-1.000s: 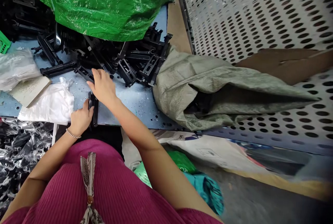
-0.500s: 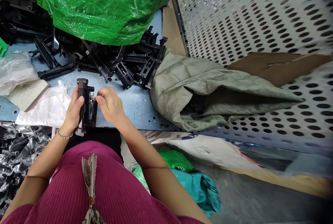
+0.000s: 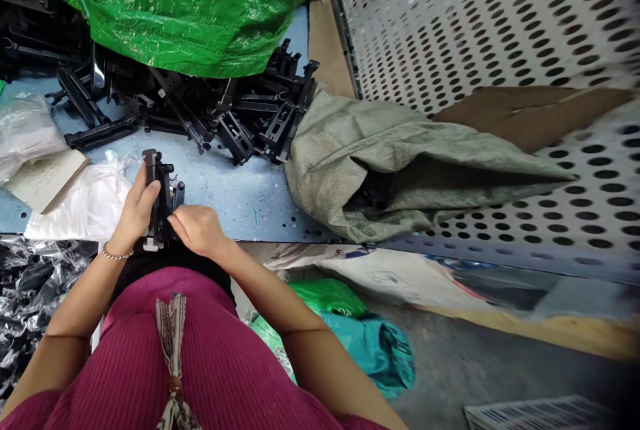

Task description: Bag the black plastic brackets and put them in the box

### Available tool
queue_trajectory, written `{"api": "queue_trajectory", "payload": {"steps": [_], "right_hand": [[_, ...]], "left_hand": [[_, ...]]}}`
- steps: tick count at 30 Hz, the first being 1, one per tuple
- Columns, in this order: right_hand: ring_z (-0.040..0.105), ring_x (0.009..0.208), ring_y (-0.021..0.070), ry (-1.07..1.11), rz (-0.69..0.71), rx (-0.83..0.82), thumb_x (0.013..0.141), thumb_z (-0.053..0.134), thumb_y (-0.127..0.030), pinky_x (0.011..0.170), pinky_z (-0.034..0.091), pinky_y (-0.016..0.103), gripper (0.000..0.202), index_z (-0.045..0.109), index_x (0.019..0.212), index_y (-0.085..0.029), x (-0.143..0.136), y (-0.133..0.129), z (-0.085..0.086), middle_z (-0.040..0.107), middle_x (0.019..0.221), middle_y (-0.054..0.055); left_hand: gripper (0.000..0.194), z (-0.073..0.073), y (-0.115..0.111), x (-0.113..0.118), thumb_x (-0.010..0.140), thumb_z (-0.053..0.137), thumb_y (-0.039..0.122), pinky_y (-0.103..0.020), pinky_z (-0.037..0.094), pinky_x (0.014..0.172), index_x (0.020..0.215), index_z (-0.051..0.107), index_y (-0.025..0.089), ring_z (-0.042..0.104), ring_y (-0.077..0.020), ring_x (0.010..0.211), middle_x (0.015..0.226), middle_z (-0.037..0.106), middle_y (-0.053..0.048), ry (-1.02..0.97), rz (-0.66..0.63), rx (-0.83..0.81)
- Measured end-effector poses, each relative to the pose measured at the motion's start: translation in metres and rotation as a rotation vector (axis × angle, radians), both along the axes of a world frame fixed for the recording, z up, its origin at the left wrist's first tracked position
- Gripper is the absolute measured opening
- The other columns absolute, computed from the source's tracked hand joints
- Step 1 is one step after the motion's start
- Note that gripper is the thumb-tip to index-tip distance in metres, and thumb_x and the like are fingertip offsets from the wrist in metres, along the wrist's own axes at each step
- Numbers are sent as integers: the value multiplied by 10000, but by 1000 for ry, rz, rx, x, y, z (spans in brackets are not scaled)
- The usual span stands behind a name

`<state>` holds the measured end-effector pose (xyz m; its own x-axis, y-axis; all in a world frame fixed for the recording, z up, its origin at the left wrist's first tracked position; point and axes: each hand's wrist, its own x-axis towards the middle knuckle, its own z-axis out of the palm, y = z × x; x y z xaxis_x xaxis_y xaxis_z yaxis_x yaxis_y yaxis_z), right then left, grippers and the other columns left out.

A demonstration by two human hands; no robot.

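Observation:
My left hand (image 3: 133,214) is wrapped round a long black plastic bracket (image 3: 159,207), thumb on its front face, and keeps it upright over the table's front edge. On the bracket's right side a narrow black side piece (image 3: 177,194) stands out at a slight angle, with a small thin metal bit near its top. My right hand (image 3: 201,230) is closed, thumb and forefinger pinching at the lower part of this side piece. Its fingertips partly hide the contact. Behind both hands, a heap of similar black brackets (image 3: 237,137) lies on the blue table (image 3: 220,200).
A green woven sack (image 3: 190,17) overhangs the heap. At right, an open grey-green sack (image 3: 330,157) holds dark parts against a perforated metal panel (image 3: 475,30). White plastic bags (image 3: 83,207) and a flat pale board (image 3: 47,180) lie at left. Clear wrapped black items (image 3: 40,297) sit below.
My right hand has slid down along the side piece, from its upper end to its lower part. The side piece now sits closer to the bracket. My left hand keeps its hold.

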<state>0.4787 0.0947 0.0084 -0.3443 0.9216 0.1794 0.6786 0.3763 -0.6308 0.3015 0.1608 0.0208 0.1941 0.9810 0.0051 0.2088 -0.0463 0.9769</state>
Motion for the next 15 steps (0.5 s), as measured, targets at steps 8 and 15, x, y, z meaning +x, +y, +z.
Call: {"api": "queue_trajectory", "payload": {"steps": [8,15], "right_hand": [[544,1243,364,-159,-639,119,1029,427,-323,1028,439,561,414,538,1388,-148,87,95,-3,591,1318,214],[648,1078,336,81,-575,-189,984,523,-430,942,515,505,405,614,1289,-179,115,56,5,691,1171,152]], "left_hand": [[574,-32,-3,-2,1010,436,359,-467,565,869,1501,479,66,729,-316,850,872,721,-147,784,4,0],[478,-26,-14,14,1010,514,453,-549,429,1141,1340,640,130,574,-337,1266,1302,629,-216,456,-45,236]]}}
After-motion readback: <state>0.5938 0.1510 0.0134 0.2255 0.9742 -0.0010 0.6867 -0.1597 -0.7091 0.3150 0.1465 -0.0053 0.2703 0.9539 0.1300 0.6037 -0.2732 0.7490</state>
